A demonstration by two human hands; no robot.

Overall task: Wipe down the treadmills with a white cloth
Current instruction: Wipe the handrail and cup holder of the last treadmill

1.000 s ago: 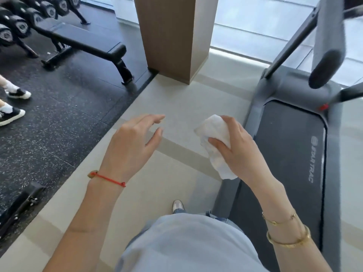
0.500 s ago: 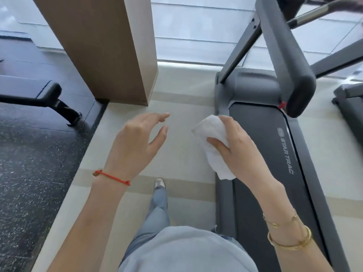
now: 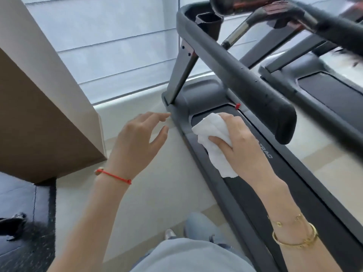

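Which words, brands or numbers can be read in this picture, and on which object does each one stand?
"TRAC": partly legible white lettering on the side rail of the near treadmill, just right of the right hand holding the white cloth; the hand hides the letters before it.
Nothing else is readable: the console at the top is blurred, and the second treadmill shows no text.

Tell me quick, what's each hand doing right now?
Left hand: open, fingers loose, holding nothing.
Right hand: closed around the white cloth.
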